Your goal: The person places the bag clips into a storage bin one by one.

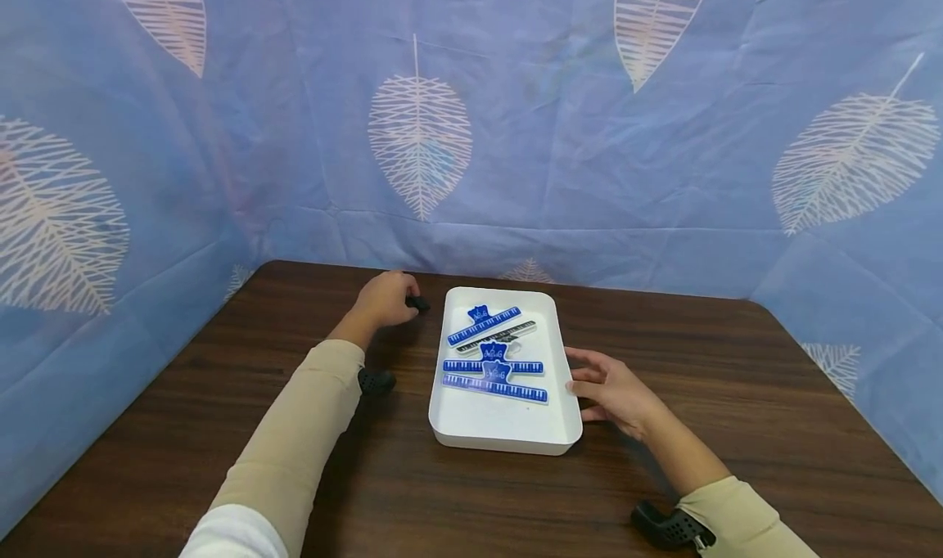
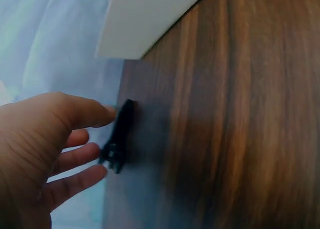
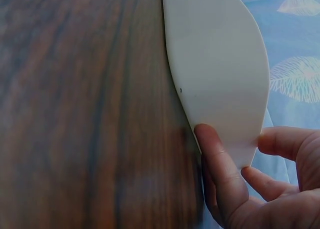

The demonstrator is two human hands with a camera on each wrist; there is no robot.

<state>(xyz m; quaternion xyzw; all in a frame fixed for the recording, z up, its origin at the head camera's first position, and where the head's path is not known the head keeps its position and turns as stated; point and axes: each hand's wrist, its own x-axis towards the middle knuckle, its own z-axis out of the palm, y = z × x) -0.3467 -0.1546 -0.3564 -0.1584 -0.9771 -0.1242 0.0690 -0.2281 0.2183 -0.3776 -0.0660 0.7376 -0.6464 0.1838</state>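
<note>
A white tray [image 1: 508,443] sits mid-table with several blue piano-key clips [image 1: 495,389] lying in it. My left hand [image 1: 408,300] is by the tray's far left corner. In the left wrist view, the left hand [image 2: 102,139] pinches a small black clip [image 2: 119,136] between thumb and fingertips as it stands on the wood; the same black clip [image 1: 418,303] peeks out at the fingertips in the head view. My right hand [image 1: 578,378] holds the tray's right wall. The right wrist view shows the right hand [image 3: 234,136] with thumb and finger on either side of the tray [image 3: 215,64] edge.
The brown wooden table [image 1: 663,362] is walled by a blue leaf-print cloth [image 1: 516,132] behind and on both sides. Black wrist cameras [image 1: 376,380] sit on my beige sleeves. A corner of the tray [image 2: 145,19] shows above the black clip.
</note>
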